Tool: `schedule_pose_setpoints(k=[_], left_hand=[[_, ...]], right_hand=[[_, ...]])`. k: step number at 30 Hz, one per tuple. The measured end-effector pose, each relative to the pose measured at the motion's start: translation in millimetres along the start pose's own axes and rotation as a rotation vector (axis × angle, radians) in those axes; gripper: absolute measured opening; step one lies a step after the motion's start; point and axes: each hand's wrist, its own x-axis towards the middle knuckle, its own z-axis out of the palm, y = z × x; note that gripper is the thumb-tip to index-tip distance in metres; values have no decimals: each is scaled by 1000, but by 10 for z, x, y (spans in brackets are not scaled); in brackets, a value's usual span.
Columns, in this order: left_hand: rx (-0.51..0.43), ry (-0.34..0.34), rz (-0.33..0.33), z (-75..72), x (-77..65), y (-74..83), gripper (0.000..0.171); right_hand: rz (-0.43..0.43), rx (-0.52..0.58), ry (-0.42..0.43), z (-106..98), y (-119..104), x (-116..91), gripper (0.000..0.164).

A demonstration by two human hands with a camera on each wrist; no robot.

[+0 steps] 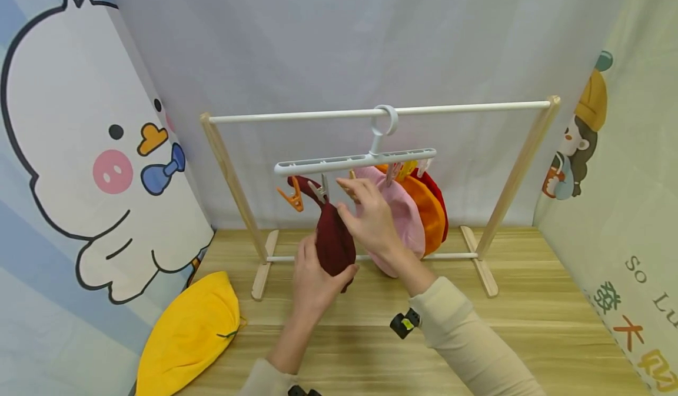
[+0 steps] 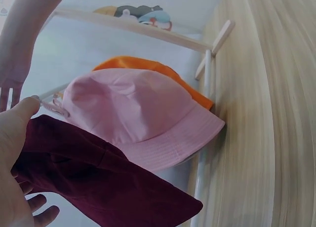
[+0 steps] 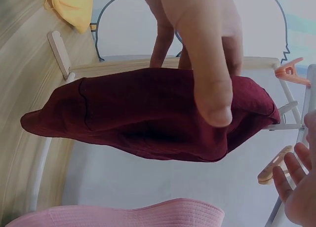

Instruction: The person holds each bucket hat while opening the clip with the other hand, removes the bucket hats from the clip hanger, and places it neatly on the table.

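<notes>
A maroon bucket hat (image 1: 335, 240) hangs folded under the left half of a grey hanger (image 1: 323, 165). A grey clip (image 1: 320, 189) is at its upper edge. My left hand (image 1: 316, 275) grips the hat from below, its thumb (image 3: 213, 89) across the near side and its fingers behind. My right hand (image 1: 371, 216) is raised beside the hat, just under the hanger, with fingers extended near a tan clip (image 3: 275, 165). An orange clip (image 1: 293, 196) dangles to the left of the grey one.
Pink (image 1: 399, 208), orange (image 1: 428, 213) and red (image 1: 438, 193) hats hang from clips on the hanger's right half. The hanger hooks over the white bar (image 1: 296, 115) of a wooden-legged rack. A yellow hat (image 1: 193, 331) lies on the wooden table (image 1: 540, 325) at left.
</notes>
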Motion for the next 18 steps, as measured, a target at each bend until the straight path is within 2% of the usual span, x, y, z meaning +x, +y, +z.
schedule_pose_setpoints(k=[5, 12, 18], left_hand=[[16, -2, -17, 48, 5, 15, 94], [-13, -2, -54, 69, -1, 32, 88], [-25, 41, -20, 76, -7, 28, 75]], right_hand=[[-12, 11, 0, 22, -8, -7, 36], [-18, 14, 5, 33, -17, -12, 36], [-15, 15, 5, 27, -26, -7, 36]])
